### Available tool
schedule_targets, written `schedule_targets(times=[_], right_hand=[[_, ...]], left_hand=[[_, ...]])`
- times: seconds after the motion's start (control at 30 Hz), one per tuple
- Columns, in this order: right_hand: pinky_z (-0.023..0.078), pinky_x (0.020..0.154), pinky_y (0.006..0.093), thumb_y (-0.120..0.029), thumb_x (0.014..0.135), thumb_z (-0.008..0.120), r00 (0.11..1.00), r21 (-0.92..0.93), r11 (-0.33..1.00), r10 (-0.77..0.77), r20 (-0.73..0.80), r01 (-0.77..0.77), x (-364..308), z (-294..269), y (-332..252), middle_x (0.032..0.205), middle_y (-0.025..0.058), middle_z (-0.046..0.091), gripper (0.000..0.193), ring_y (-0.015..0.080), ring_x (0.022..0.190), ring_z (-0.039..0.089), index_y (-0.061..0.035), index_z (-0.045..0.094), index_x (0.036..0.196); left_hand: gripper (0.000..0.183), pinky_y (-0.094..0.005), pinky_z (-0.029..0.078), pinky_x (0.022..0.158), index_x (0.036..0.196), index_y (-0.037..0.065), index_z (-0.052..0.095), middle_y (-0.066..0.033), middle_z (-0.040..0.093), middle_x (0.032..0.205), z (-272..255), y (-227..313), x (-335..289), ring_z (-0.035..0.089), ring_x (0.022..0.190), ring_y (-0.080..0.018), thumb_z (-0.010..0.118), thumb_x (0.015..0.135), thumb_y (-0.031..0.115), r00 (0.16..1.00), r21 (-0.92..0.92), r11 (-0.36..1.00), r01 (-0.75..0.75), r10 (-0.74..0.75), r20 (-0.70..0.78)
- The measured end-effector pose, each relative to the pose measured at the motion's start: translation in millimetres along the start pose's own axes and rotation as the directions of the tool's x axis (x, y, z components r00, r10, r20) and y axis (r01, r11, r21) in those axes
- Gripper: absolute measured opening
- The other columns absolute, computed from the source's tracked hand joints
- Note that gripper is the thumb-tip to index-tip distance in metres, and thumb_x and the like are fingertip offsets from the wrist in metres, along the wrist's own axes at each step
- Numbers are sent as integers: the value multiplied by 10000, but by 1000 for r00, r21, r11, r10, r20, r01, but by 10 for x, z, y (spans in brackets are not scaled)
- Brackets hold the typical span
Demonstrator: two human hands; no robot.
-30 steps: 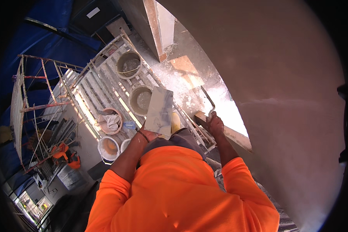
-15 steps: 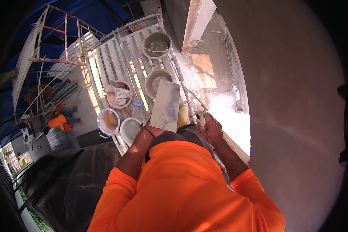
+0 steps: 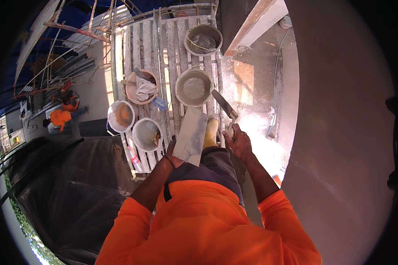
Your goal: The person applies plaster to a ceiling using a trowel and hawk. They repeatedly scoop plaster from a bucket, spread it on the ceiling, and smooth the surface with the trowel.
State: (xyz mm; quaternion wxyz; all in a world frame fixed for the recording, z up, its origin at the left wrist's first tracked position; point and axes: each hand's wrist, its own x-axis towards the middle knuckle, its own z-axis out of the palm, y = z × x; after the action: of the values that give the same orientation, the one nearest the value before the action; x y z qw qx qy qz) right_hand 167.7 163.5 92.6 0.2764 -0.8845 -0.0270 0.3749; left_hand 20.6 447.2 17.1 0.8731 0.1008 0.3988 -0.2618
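A pale rectangular plasterer's hawk (image 3: 191, 134) with grey smears is in my left hand (image 3: 174, 155); the board hides most of those fingers. My right hand (image 3: 239, 142) is closed round the handle of a trowel (image 3: 225, 105), whose narrow-looking blade points up and left toward a bucket. That grey bucket (image 3: 180, 98) stands just beyond the hawk, with a wet grey layer inside. My yellow boot (image 3: 211, 131) shows between the hawk and the trowel hand, on the slatted platform (image 3: 171, 44).
A second grey bucket (image 3: 203, 52) stands farther off. To the left are a tub (image 3: 130, 93) with a cloth, two pale buckets (image 3: 136, 125) and a bottle (image 3: 135, 160). A plastered wall (image 3: 340, 132) rises on the right. Scaffold bars (image 3: 75, 30) and people in orange (image 3: 60, 117) are beyond the platform.
My right hand has lifted and the trowel blade has swung up into plain sight beside the bucket. The hawk stays in my left hand, now clear of the bucket's opening. The view has shifted.
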Motion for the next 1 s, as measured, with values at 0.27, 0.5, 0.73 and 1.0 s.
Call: schedule_targets(times=[0.27,0.5,0.73,1.0], right_hand=[[503,1025,505,-244,928,491,990,-346,930,-90,107,122,1907,1303,465,1198,356,607,551,494,1151,626,81,445,1371],[563,971,429,-201,1001,487,972,-675,709,-66,225,204,4317,2247,266,1306,219,661,354,306,1196,666,-21,664,1249],[566,949,398,-191,1010,469,948,-749,581,-180,261,317,4838,3045,273,1358,153,639,365,270,1240,635,-63,674,1283],[483,1046,402,-169,974,560,844,-752,424,-62,533,506,4429,2617,462,1379,147,627,404,256,1303,579,-40,588,1356]], left_hand=[[532,-466,416,1157,1463,70,485,-115,546,1470,-1766,496,644,538,1337,-302,468,1061,418,966,-33,965,-259,258,-28],[554,-468,392,1172,1474,77,469,-115,528,1485,-2971,1947,2456,516,1353,-311,461,1058,442,833,598,650,-469,551,54],[550,-462,373,1177,1472,85,463,-106,522,1488,-3415,3192,4124,498,1353,-308,461,1053,440,700,848,-464,-256,516,494],[523,-473,441,1085,1374,87,546,-96,624,1338,-2660,3351,4493,559,1275,-311,412,1055,479,682,803,-473,-363,452,575]])
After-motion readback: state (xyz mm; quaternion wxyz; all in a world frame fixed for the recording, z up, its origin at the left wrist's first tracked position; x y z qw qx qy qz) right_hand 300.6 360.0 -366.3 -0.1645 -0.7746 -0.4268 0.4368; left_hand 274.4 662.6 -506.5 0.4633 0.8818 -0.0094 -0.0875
